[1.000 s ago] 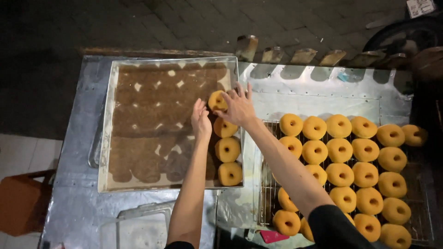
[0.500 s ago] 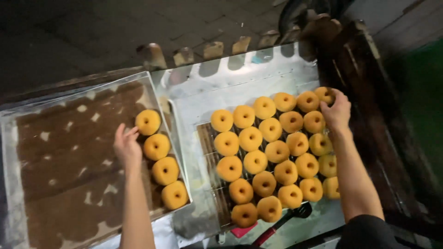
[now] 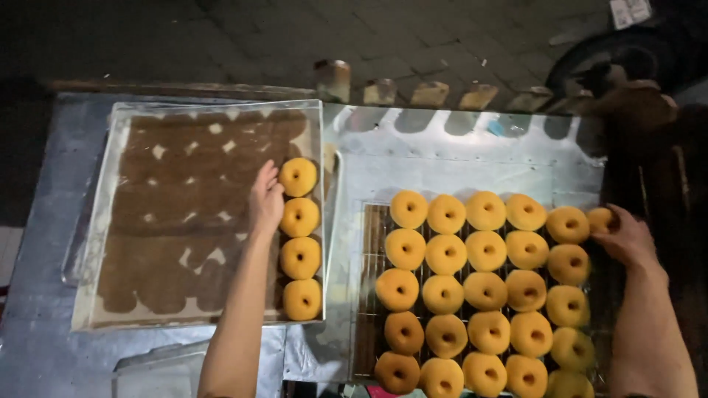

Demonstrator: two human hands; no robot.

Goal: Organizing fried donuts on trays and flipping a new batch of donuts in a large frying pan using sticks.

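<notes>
Left hand (image 3: 264, 200): flat in the clear tray (image 3: 110, 221), fingertips beside the top two of four doughnuts (image 3: 299, 238) in its right column.
Right hand (image 3: 627, 239): closed in a grip on the end doughnut (image 3: 601, 220) at the far right.
Rack (image 3: 366, 295): rows of golden doughnuts.
Desk (image 3: 457, 158): metal-covered.

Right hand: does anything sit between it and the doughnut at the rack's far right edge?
Nothing visible does. The right hand is already closed around that doughnut, beside the rack's top-right corner.
</notes>
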